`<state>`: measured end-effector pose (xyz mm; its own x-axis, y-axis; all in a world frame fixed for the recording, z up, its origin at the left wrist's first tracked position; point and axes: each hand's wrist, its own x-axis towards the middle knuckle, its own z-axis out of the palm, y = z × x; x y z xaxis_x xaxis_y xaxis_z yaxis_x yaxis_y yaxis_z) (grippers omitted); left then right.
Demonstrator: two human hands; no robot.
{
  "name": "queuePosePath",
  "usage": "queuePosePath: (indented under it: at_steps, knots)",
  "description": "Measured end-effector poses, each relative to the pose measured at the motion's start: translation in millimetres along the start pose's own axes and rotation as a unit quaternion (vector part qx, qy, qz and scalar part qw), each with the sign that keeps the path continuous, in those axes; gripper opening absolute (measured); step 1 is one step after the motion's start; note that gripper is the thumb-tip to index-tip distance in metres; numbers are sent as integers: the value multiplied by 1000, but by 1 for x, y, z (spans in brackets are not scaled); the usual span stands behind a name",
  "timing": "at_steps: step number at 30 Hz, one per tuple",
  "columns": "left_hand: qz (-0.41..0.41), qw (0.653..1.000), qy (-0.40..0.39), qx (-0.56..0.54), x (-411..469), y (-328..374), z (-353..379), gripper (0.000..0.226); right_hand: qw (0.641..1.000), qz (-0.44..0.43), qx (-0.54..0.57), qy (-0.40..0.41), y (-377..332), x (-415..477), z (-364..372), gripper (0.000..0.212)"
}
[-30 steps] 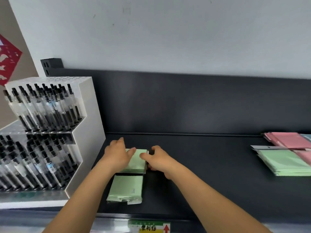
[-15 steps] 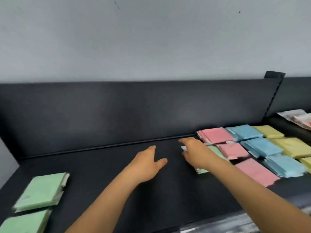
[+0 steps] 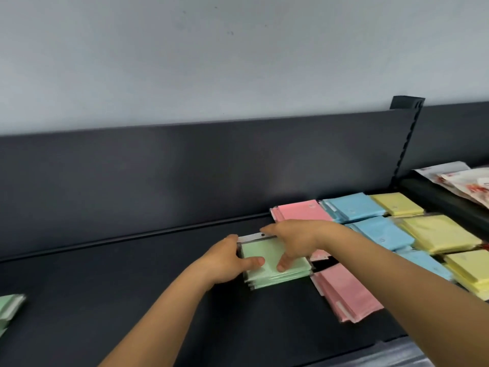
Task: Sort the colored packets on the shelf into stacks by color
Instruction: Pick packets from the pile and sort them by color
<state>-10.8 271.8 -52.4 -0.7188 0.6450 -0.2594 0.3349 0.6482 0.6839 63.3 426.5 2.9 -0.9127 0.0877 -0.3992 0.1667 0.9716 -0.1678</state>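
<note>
The green stack (image 3: 268, 254) runs its long axis from 6 toward 12 o'clock, with the white header strip at the far end. It is pale green, made of several thin glossy packets. It lies mid-shelf (image 3: 132, 287), between my hands. My left hand (image 3: 227, 263) grips its 9 o'clock edge, and my right hand (image 3: 296, 239) clasps the far edge — both thumbs on top.
</note>
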Motion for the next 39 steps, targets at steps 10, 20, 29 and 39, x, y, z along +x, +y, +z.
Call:
queuePosePath:
  at_steps: [10, 20, 29, 39]
  knots:
    - [-19, 999, -13, -26, 7, 12, 3, 96, 989, -56, -124, -49, -6, 27, -2, 76]
    - [-22, 995, -20, -92, 3, 11, 4, 97, 991, -23, -109, -68, -7, 27, 0, 77]
    - [8, 999, 43, 1, -22, 10, 2, 82, 982, -49, -174, 45, -37, 4, 10, 80]
    - [80, 975, 204, 39, -77, -68, -69, 64, 938, -162, -169, 256, -135, 28, 34, 62]
